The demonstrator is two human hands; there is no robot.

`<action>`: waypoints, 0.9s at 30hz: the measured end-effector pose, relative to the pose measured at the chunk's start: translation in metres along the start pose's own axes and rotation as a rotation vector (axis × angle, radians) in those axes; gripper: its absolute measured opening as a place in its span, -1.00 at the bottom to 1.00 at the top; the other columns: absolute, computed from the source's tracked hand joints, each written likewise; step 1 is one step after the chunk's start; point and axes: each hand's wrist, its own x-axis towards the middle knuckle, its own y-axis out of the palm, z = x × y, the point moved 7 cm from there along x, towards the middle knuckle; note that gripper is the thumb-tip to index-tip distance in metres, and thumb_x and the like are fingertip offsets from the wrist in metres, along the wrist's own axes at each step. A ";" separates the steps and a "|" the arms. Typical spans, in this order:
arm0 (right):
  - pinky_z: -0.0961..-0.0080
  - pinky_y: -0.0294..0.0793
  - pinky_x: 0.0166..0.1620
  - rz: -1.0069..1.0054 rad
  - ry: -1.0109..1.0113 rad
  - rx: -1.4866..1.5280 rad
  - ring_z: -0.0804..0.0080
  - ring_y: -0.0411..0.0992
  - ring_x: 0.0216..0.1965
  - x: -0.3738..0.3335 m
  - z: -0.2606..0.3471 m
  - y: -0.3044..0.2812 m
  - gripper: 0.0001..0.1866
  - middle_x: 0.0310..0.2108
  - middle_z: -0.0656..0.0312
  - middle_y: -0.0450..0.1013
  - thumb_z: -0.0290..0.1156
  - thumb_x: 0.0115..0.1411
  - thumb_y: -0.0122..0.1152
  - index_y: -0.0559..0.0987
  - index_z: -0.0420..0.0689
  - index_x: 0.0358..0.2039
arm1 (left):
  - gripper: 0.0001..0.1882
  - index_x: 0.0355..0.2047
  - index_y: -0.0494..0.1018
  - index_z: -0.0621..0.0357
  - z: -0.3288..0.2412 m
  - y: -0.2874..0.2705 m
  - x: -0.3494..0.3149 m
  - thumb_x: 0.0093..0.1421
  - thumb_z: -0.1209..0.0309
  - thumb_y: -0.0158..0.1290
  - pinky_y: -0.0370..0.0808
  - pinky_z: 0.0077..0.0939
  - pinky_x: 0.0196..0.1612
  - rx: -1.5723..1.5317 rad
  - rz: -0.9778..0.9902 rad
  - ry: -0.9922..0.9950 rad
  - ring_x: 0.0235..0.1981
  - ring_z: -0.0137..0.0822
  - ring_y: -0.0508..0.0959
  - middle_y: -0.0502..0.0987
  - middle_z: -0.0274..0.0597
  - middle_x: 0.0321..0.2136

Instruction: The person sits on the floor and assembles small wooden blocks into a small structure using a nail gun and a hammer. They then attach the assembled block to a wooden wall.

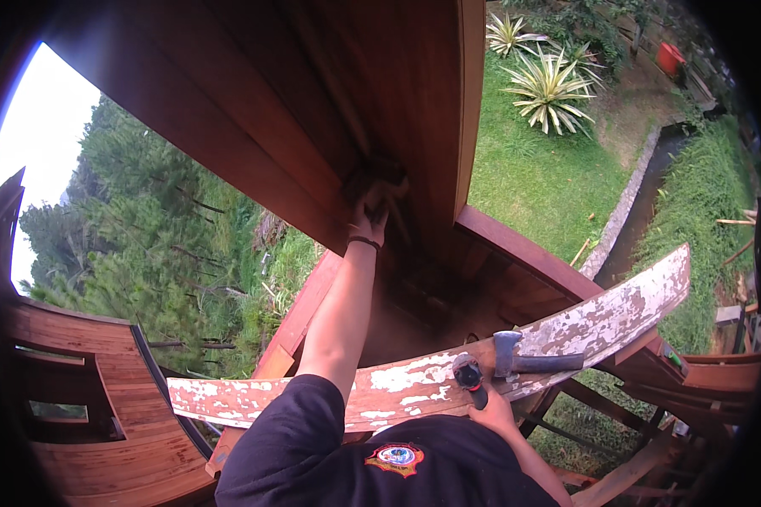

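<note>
My left arm stretches up into shade under dark reddish-brown boards (pixel 254 110). There my left hand (pixel 369 223), with a dark band at its wrist, closes on a small dark block (pixel 379 179) pressed to the boards; its exact kind is hard to see. Low and near my chest, my right hand (pixel 492 414) grips a cordless drill (pixel 468 373), black with some red. Beside the drill a hatchet (pixel 509 355) with a dark handle lies on a curved plank (pixel 617 306) of flaking white paint. The plank crosses in front of my body.
A reddish beam (pixel 524 250) runs behind the plank. Wooden panelling with openings (pixel 84 372) stands at the left. Far below lie a lawn (pixel 533 177) with spiky plants and a water channel (pixel 651 182). Lower right, bare framing timbers (pixel 626 473) cross above the ground.
</note>
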 end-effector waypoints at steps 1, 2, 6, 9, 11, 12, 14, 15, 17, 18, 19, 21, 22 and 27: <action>0.06 0.50 0.04 0.005 0.006 -0.004 -0.22 0.51 -0.04 0.000 0.000 0.000 -0.27 -0.16 -0.22 0.56 -0.14 -0.08 0.37 0.46 -0.11 0.14 | -0.48 0.15 0.36 0.03 0.000 -0.002 0.002 0.25 0.16 0.20 0.57 -0.15 0.09 0.012 -0.040 0.012 0.06 -0.05 0.54 0.39 -0.15 0.10; 0.06 0.50 0.04 0.006 -0.005 0.001 -0.22 0.51 -0.04 0.000 0.001 -0.001 -0.27 -0.16 -0.22 0.56 -0.14 -0.08 0.37 0.46 -0.11 0.14 | -0.43 0.19 0.32 0.00 0.001 -0.002 0.004 0.24 0.15 0.21 0.54 -0.11 0.13 0.008 -0.045 0.003 0.10 -0.02 0.51 0.37 -0.12 0.14; 0.05 0.49 0.04 -0.005 -0.023 0.011 -0.24 0.50 -0.03 -0.001 0.005 0.001 -0.30 -0.15 -0.24 0.55 -0.16 -0.05 0.35 0.47 -0.10 0.13 | -0.31 0.30 0.20 -0.04 -0.003 0.001 0.000 0.24 0.12 0.20 0.47 -0.01 0.21 0.041 -0.037 -0.021 0.17 0.04 0.45 0.31 -0.02 0.22; 0.00 0.48 0.05 -0.020 0.014 -0.036 -0.26 0.49 -0.03 -0.005 0.006 0.005 -0.30 -0.14 -0.25 0.54 -0.17 -0.02 0.33 0.43 -0.09 0.17 | -0.29 0.34 0.15 -0.05 -0.008 -0.009 -0.035 0.25 0.12 0.16 0.46 0.02 0.21 0.208 0.001 -0.033 0.18 0.04 0.44 0.24 -0.01 0.26; -0.04 0.47 0.05 -0.020 -0.015 -0.057 -0.28 0.49 -0.04 -0.009 0.012 0.008 -0.25 -0.15 -0.29 0.53 -0.17 0.01 0.31 0.36 -0.10 0.23 | -0.31 0.31 0.16 -0.05 -0.006 -0.017 -0.071 0.24 0.11 0.15 0.46 0.03 0.19 0.338 -0.007 -0.046 0.16 0.01 0.44 0.25 -0.05 0.22; -0.03 0.49 0.04 0.084 -0.002 -0.103 -0.25 0.51 -0.05 -0.011 0.012 0.015 -0.19 -0.15 -0.33 0.52 -0.09 0.06 0.24 0.27 -0.19 0.29 | -0.34 0.28 0.19 -0.04 -0.007 -0.027 -0.094 0.24 0.11 0.14 0.46 0.02 0.16 0.391 -0.037 -0.059 0.13 -0.03 0.45 0.28 -0.08 0.17; -0.01 0.49 0.06 0.041 -0.142 -0.227 -0.25 0.50 -0.05 -0.019 0.029 0.017 -0.13 -0.09 -0.32 0.51 -0.08 0.03 0.25 0.24 -0.18 0.33 | -0.36 0.20 0.21 0.01 -0.023 -0.040 -0.144 0.17 0.13 0.17 0.46 0.01 0.10 0.536 0.018 0.032 0.08 -0.10 0.46 0.33 -0.12 0.07; 0.00 0.48 0.07 -0.009 -0.267 -0.294 -0.25 0.50 -0.05 -0.021 0.043 0.019 -0.10 -0.07 -0.32 0.50 -0.08 0.02 0.25 0.22 -0.17 0.34 | -0.32 0.20 0.20 0.04 -0.028 -0.048 -0.167 0.14 0.19 0.23 0.46 -0.03 0.09 0.584 0.018 0.034 0.06 -0.13 0.45 0.34 -0.09 0.05; 0.02 0.50 0.03 0.015 -0.405 -0.439 -0.17 0.54 -0.18 -0.025 0.061 0.035 -0.05 -0.13 -0.21 0.51 -0.11 0.00 0.26 0.18 -0.16 0.39 | -0.32 0.19 0.24 0.10 -0.045 -0.062 -0.211 0.10 0.28 0.26 0.48 0.01 0.11 0.742 -0.031 0.181 0.10 -0.05 0.45 0.35 -0.04 0.06; 0.02 0.50 0.00 0.044 -0.448 -0.505 -0.13 0.54 -0.20 -0.026 0.066 0.045 -0.05 -0.15 -0.18 0.51 -0.12 0.00 0.26 0.17 -0.16 0.40 | -0.26 0.19 0.23 0.19 -0.065 -0.061 -0.232 0.04 0.29 0.29 0.46 -0.08 0.13 1.020 -0.040 0.398 0.10 -0.05 0.44 0.35 0.00 0.06; 0.03 0.50 -0.02 0.072 -0.483 -0.591 -0.09 0.54 -0.22 -0.027 0.069 0.056 -0.05 -0.18 -0.15 0.51 -0.13 0.01 0.26 0.17 -0.16 0.40 | -0.19 0.20 0.22 0.28 -0.078 -0.061 -0.250 -0.02 0.29 0.33 0.45 -0.17 0.15 1.314 -0.080 0.553 0.09 -0.04 0.44 0.35 0.05 0.05; 0.11 0.46 -0.01 0.057 -0.669 -0.631 0.03 0.53 -0.22 -0.029 0.082 0.078 -0.08 -0.27 -0.03 0.48 -0.19 0.06 0.28 0.16 -0.15 0.41 | -0.08 0.20 0.19 0.38 -0.090 -0.070 -0.281 -0.11 0.25 0.38 0.43 -0.22 0.17 1.374 -0.044 0.606 0.11 -0.06 0.39 0.29 0.10 0.04; 0.12 0.44 0.00 0.059 -0.722 -0.648 0.05 0.53 -0.21 -0.028 0.083 0.091 -0.09 -0.27 0.00 0.48 -0.20 0.08 0.29 0.17 -0.15 0.41 | -0.07 0.20 0.18 0.35 -0.097 -0.074 -0.292 -0.12 0.25 0.40 0.46 -0.22 0.15 1.436 -0.028 0.644 0.10 -0.07 0.39 0.26 0.08 0.04; 0.17 0.37 -0.07 -0.106 -1.036 -0.777 0.15 0.51 -0.27 -0.031 0.083 0.146 -0.16 -0.28 0.07 0.46 -0.23 0.09 0.30 0.25 -0.08 0.39 | -0.10 0.14 0.21 0.21 -0.112 -0.095 -0.323 -0.18 0.26 0.42 0.35 -0.12 0.22 1.351 0.073 0.620 0.12 0.04 0.30 0.24 0.07 0.01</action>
